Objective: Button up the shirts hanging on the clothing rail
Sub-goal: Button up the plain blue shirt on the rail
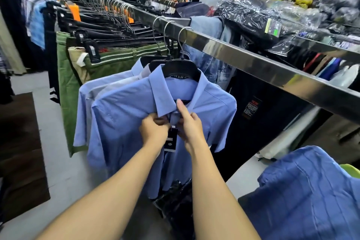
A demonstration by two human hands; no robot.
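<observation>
**Front blue shirt** [124, 122]: short-sleeved, on a black hanger [181, 68] hooked over the clothing rail [253, 60]. It faces you, nearest of three.

**Collar** [163, 91]: folded down, its points close together at the throat.

**Your left hand** [153, 128]: fingers curled, pinching the placket edge just under the collar.

**Your right hand** [190, 124]: pinching the opposite edge, forefinger stretched up to the collar opening. The two hands sit close together, almost touching, both on the fabric at the top of the front.

**Swing tag** [171, 140]: dangles just below your hands.

**Progress, as judged:**
- You are at the topmost fastening of this shirt. Your fingers cover it, so it cannot be told whether the button is through.
- Below the tag the front appears to part slightly, so the lower buttons look undone.

**Two paler shirts** [101, 84]: behind the first, fronts hidden, state unknown.

**Further blue shirt** [303, 191]: lower right, off the rail.

Most of the job appears left.
</observation>
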